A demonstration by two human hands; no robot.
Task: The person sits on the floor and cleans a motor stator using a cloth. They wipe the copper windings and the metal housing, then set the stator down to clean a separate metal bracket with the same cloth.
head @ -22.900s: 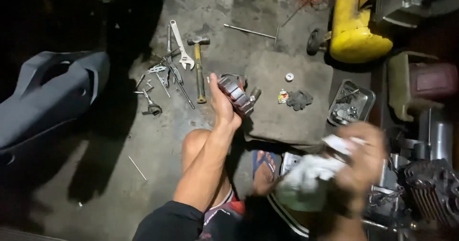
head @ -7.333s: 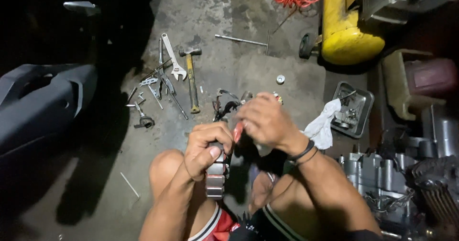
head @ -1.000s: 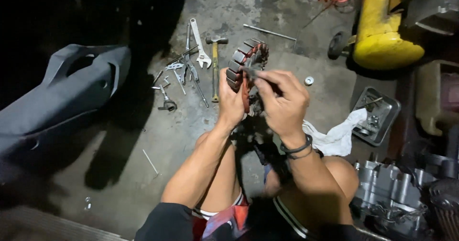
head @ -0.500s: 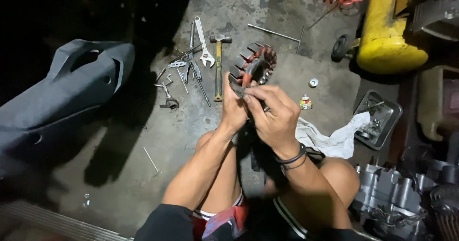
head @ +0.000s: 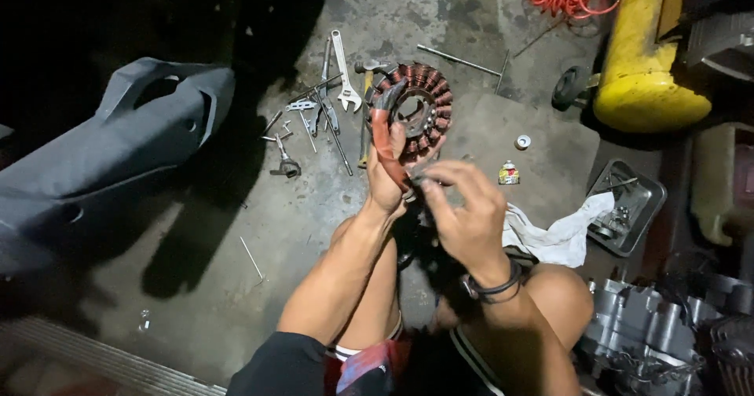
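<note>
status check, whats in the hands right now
Left hand grips round copper-wound coil ring held up over the floor. Right hand pinches its wire lead at the lower edge. Wrenches on the floor beyond, apart.

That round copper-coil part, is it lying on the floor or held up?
Held up. The left hand grips the coil ring above the concrete floor; the right hand pinches at its lower edge.
</note>
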